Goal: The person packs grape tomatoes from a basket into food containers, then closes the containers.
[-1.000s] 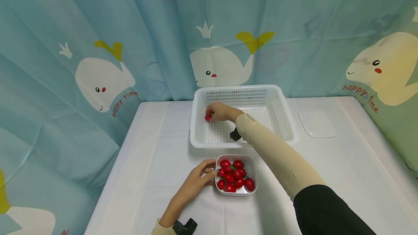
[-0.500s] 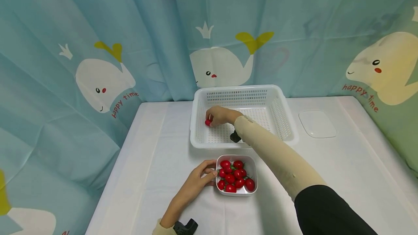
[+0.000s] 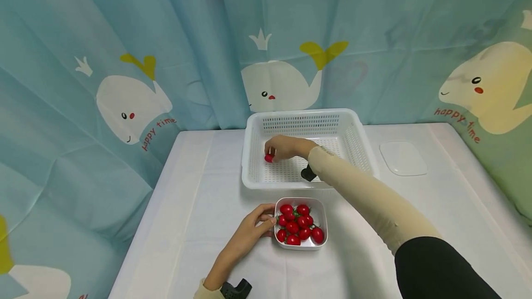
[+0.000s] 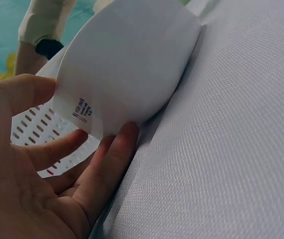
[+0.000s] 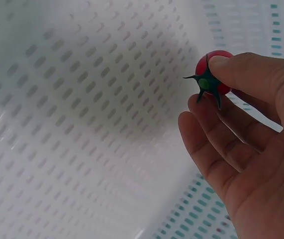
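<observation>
In the head view my right hand (image 3: 287, 146) is inside the white perforated basket (image 3: 361, 151), at its left half. It pinches a red cherry tomato (image 5: 215, 74) between thumb and fingers, green calyx facing the wrist camera. My left hand (image 3: 248, 230) rests against the left side of a small white square container (image 3: 322, 225) in front of the basket. Its thumb touches the rim and its other fingers (image 4: 119, 154) lie spread along the outer wall. Several cherry tomatoes (image 3: 293, 227) lie in that container.
A clear flat lid (image 3: 403, 158) lies on the white-covered table (image 3: 208, 188), right of the basket. A blue curtain (image 3: 199, 50) printed with whales hangs directly behind the basket. The right forearm crosses over the basket's front edge.
My right hand, with the cherry tomato, has shifted slightly right and toward the basket's front. The right forearm has swung a little right. The left hand and the container stay put.
</observation>
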`<state>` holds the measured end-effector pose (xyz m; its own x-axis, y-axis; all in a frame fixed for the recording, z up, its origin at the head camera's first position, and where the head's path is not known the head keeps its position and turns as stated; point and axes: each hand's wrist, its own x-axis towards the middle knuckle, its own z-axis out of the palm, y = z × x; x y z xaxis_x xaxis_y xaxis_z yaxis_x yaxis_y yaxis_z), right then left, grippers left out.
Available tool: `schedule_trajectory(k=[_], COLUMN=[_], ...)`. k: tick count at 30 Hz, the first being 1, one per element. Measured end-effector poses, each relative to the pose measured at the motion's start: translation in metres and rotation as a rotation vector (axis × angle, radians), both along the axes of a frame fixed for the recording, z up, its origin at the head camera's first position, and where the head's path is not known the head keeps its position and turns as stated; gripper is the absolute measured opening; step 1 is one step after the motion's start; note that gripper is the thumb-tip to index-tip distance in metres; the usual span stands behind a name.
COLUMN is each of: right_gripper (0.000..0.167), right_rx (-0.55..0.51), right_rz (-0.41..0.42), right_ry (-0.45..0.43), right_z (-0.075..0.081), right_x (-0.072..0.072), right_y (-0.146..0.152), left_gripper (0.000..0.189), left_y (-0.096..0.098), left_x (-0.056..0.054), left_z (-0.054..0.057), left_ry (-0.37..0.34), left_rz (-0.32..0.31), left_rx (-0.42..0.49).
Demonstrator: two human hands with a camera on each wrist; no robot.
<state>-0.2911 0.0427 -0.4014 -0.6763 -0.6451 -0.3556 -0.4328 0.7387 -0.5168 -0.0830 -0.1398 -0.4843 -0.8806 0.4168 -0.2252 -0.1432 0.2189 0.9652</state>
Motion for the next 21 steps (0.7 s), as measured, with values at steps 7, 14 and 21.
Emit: schedule_trajectory(k=[7,14,21], right_gripper=[0.027,0.03,0.032], right_rx=[-0.077,-0.151,-0.217], right_rz=[0.084,0.084,0.042], right_ry=[0.057,0.074,0.047], right_z=[0.007,0.021,0.035], right_x=[0.01,0.028,0.05], right_y=[0.018,0.041,0.061], left_gripper=[0.05,0.05,0.05], left_y=[0.0,0.0,0.0], left_x=[0.0,0.0,0.0], left_z=[0.0,-0.001,-0.002], left_ry=[-0.001,0.005,0.013], left_rz=[-0.002,0.002,0.005], left_rx=[0.004,0.005,-0.002])
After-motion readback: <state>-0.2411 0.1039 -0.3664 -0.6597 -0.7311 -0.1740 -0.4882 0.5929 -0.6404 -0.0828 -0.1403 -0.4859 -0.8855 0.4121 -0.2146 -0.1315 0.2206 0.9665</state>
